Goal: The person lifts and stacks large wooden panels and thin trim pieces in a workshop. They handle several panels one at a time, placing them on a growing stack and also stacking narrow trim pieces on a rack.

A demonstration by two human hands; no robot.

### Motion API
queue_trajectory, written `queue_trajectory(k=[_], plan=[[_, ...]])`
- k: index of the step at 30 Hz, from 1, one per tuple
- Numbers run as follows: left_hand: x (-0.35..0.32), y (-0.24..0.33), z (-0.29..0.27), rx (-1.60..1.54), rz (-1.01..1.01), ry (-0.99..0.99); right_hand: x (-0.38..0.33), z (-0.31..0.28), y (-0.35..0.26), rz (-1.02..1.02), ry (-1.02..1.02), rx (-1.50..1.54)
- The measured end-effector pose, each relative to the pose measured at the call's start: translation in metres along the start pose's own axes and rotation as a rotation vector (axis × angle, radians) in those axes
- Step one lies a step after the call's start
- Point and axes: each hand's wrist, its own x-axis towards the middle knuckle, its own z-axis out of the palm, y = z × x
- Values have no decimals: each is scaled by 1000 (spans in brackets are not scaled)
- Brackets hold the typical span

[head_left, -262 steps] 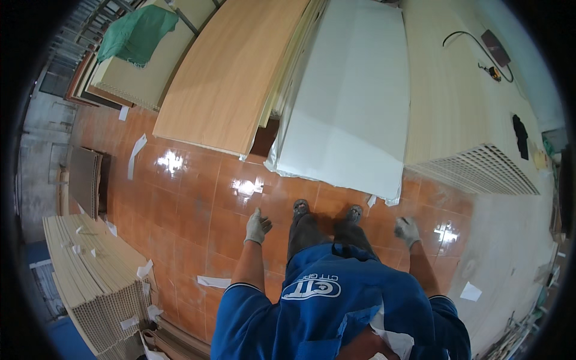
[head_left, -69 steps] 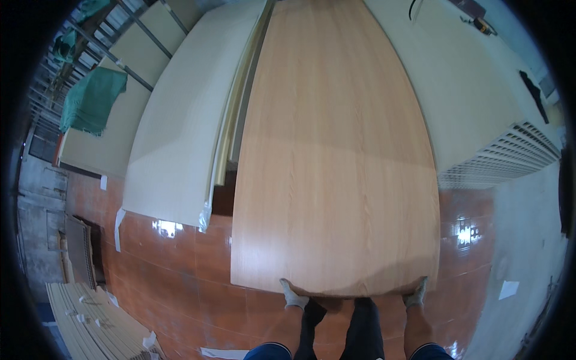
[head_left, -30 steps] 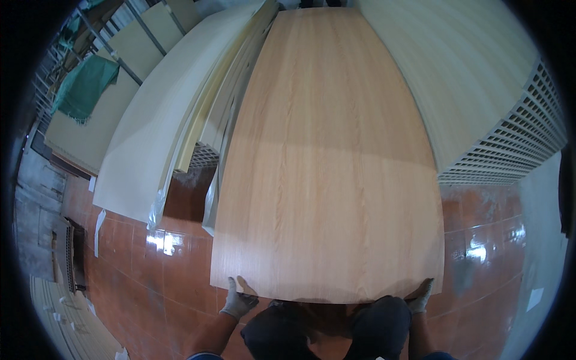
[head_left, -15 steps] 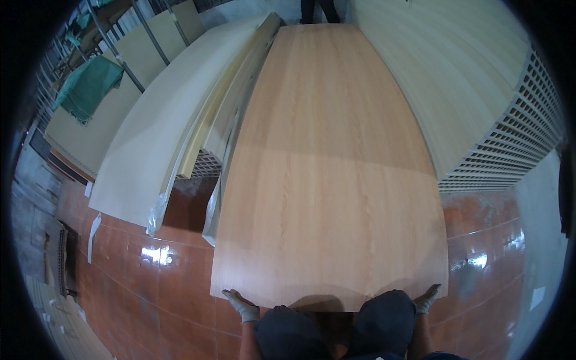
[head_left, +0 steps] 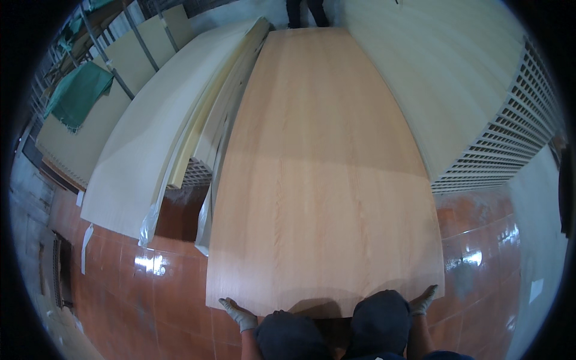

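A long wood-grain panel (head_left: 318, 174), light orange-brown, stretches away from me between stacks of pale boards. My left hand (head_left: 239, 314), in a light work glove, grips its near edge close to the left corner. At the right corner, my right hand (head_left: 423, 300), gloved the same way, holds the panel. Both thumbs lie along the top edge, while the other fingers are mostly hidden beneath. My knees, in dark trousers, are bent against the near edge between the hands.
At the far end stands another person (head_left: 306, 13), legs only visible. Pale boards (head_left: 168, 114) with loose plastic wrap lie stacked on the left. On the right rises a tall stack with grid-like ends (head_left: 504, 132). A green cloth (head_left: 81, 93) hangs far left. The tiled floor (head_left: 174, 300) is shiny.
The whole view has shifted slightly, with the panel and both stacks lying a little further left and lower. Both hands keep their hold on the panel's near corners.
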Motion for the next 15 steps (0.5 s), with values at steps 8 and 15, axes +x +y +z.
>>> queue_trajectory(k=[8,15], plan=[[-13,9,7,4,-40,-23,-10,8,-9,108,-16,75],[-4,2,-3,24,-23,-15,-4,-1,-1,70,-8,-13]])
